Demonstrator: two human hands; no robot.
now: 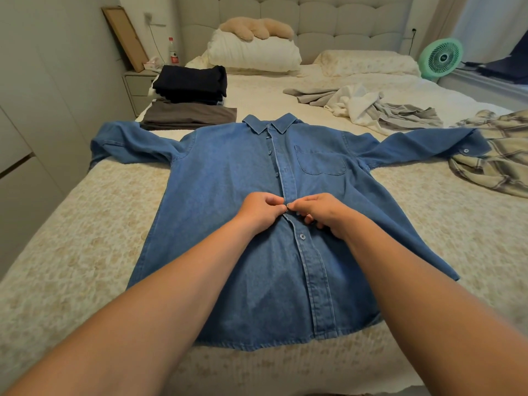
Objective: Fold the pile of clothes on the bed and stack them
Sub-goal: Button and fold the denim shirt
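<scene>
A blue denim shirt (pixel 228 172) lies flat and face up on the bed (pixel 94 224), sleeves spread to both sides. My left hand (pixel 261 210) and my right hand (pixel 320 212) meet at the button placket in the shirt's middle, and each pinches the fabric there with fingertips nearly touching. The button between them is hidden. At the far left sit a folded grey garment (pixel 190 117) and, behind it, a stack of folded dark clothes (pixel 191 82). Unfolded pieces lie to the right: a grey and white heap (pixel 368 108) and a plaid shirt (pixel 497 161).
Pillows (pixel 254 54) and a plush toy (pixel 257 28) lie by the headboard. A nightstand (pixel 138 87) with a bottle (pixel 173 52) stands left of the bed. A green fan (pixel 441 57) is at the far right. Cupboard doors (pixel 31 110) line the left wall.
</scene>
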